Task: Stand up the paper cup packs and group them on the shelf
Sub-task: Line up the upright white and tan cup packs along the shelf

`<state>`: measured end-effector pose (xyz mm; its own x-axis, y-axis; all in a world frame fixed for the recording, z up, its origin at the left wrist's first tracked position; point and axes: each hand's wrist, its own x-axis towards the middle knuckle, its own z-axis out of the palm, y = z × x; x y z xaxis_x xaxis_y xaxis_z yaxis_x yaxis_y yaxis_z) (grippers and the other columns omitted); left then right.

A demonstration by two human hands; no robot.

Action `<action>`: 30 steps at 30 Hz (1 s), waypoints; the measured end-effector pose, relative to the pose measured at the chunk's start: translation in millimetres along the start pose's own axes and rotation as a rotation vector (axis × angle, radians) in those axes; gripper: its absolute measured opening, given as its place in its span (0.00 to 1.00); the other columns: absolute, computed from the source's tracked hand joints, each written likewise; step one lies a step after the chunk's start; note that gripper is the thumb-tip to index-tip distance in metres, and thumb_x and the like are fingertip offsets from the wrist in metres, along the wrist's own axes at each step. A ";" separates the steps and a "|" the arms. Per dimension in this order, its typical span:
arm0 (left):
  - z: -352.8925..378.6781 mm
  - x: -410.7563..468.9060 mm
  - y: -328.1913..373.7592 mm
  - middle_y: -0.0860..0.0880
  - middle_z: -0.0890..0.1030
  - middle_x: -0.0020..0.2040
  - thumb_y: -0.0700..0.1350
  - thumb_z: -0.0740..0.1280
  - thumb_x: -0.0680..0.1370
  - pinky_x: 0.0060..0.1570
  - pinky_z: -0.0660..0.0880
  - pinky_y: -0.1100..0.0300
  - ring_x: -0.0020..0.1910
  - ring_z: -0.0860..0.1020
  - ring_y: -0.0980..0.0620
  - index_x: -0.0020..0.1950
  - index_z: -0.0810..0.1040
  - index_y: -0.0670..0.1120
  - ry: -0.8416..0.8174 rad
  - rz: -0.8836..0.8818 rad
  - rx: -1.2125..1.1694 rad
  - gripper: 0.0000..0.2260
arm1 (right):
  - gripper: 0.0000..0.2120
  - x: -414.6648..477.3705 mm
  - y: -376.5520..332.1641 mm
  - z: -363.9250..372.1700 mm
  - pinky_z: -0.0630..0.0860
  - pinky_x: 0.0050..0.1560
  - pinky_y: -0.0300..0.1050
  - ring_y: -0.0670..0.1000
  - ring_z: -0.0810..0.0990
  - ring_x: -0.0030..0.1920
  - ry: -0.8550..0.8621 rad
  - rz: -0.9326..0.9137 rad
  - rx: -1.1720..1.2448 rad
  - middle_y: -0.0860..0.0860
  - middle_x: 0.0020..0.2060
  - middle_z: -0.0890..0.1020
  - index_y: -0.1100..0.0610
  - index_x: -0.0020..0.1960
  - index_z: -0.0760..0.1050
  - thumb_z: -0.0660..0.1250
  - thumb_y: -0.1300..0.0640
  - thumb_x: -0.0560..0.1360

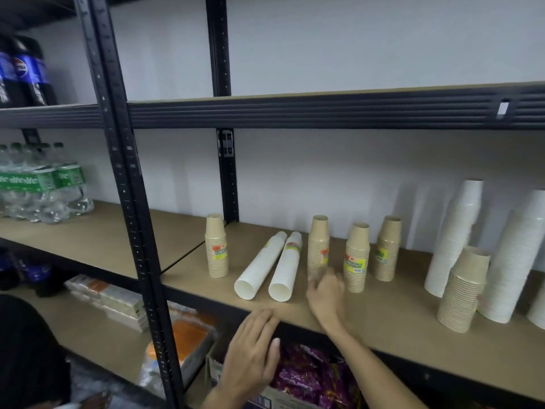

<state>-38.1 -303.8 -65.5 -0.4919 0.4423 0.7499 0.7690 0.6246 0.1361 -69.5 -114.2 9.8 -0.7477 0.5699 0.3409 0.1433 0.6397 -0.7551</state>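
Shelf [383,314] is holding two white packs [261,265] lying flat near its front edge. Right hand [324,293] is touching an upright brown pack [318,243] at its base, grasp unclear; left hand [253,340] is hovering, fingers released. Probably next: upending the white packs, grouping.

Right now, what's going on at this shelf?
A person is sorting paper cup packs on the shelf. Their right grip reaches to the base of an upright brown pack, fingers spread; contact is too blurred to call. The left grip hovers open at the shelf's front edge. A white pack and a second white pack lie on their sides just left of that brown pack, not yet stood up.
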 end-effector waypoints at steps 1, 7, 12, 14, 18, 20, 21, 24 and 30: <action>-9.6 -1.0 -11.5 0.46 0.78 0.64 0.49 0.56 0.81 0.69 0.65 0.58 0.65 0.73 0.52 0.64 0.77 0.43 0.052 -0.056 -0.001 0.18 | 0.13 -11.3 -7.1 -2.8 0.71 0.48 0.47 0.60 0.78 0.52 0.033 -0.058 0.000 0.59 0.52 0.78 0.63 0.58 0.74 0.65 0.55 0.79; -52.0 37.7 -91.6 0.49 0.76 0.59 0.55 0.48 0.83 0.60 0.71 0.54 0.59 0.74 0.50 0.65 0.72 0.46 0.036 -0.483 0.038 0.22 | 0.30 11.9 -48.8 11.0 0.74 0.39 0.45 0.55 0.81 0.43 -0.369 0.137 -0.043 0.53 0.40 0.82 0.61 0.45 0.77 0.59 0.32 0.76; -25.9 43.0 -122.3 0.46 0.66 0.76 0.59 0.37 0.78 0.76 0.52 0.52 0.75 0.61 0.49 0.77 0.62 0.44 -0.326 -0.581 0.197 0.34 | 0.21 30.6 -63.1 6.6 0.83 0.39 0.46 0.52 0.83 0.43 -0.636 0.404 0.109 0.53 0.44 0.82 0.59 0.55 0.74 0.72 0.43 0.72; -18.7 39.0 -127.1 0.45 0.66 0.76 0.58 0.36 0.77 0.76 0.50 0.52 0.76 0.60 0.49 0.76 0.64 0.43 -0.266 -0.586 0.206 0.36 | 0.18 29.3 -64.5 2.3 0.83 0.40 0.47 0.52 0.82 0.44 -0.693 0.426 0.246 0.53 0.45 0.80 0.59 0.57 0.71 0.71 0.50 0.74; -15.5 34.4 -128.6 0.45 0.68 0.74 0.57 0.38 0.79 0.75 0.52 0.54 0.75 0.63 0.50 0.74 0.66 0.43 -0.205 -0.548 0.218 0.33 | 0.18 22.5 -63.0 8.8 0.81 0.43 0.48 0.52 0.82 0.47 -0.517 0.156 0.113 0.52 0.48 0.81 0.59 0.55 0.71 0.69 0.47 0.75; -15.8 35.0 -126.2 0.45 0.68 0.74 0.56 0.39 0.79 0.75 0.51 0.54 0.74 0.63 0.50 0.74 0.66 0.43 -0.194 -0.548 0.216 0.32 | 0.21 25.4 -66.4 17.1 0.72 0.41 0.44 0.53 0.80 0.49 -0.342 0.007 0.028 0.53 0.52 0.80 0.60 0.58 0.72 0.69 0.45 0.75; -16.2 34.8 -125.8 0.45 0.68 0.74 0.56 0.39 0.79 0.75 0.51 0.54 0.74 0.63 0.50 0.74 0.66 0.43 -0.193 -0.548 0.220 0.32 | 0.21 26.9 -67.8 21.8 0.70 0.41 0.43 0.55 0.80 0.51 -0.269 -0.041 0.047 0.54 0.53 0.80 0.60 0.59 0.72 0.70 0.47 0.75; -16.9 33.1 -125.6 0.45 0.67 0.74 0.55 0.39 0.79 0.75 0.49 0.55 0.75 0.62 0.50 0.74 0.65 0.43 -0.204 -0.543 0.232 0.31 | 0.19 27.0 -62.9 42.5 0.71 0.44 0.44 0.58 0.81 0.53 -0.178 -0.090 0.139 0.56 0.53 0.81 0.60 0.60 0.68 0.70 0.53 0.76; -15.2 34.2 -124.4 0.46 0.66 0.75 0.55 0.37 0.78 0.76 0.48 0.56 0.75 0.60 0.51 0.75 0.64 0.43 -0.205 -0.542 0.236 0.32 | 0.22 36.1 -47.9 72.0 0.73 0.49 0.47 0.61 0.79 0.57 -0.181 -0.060 0.156 0.57 0.55 0.81 0.56 0.70 0.65 0.66 0.52 0.79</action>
<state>-144.4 -376.1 -46.9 -0.8733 0.1223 0.4717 0.2886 0.9098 0.2984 -150.0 -161.4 17.9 -0.8581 0.4221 0.2925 0.0033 0.5740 -0.8188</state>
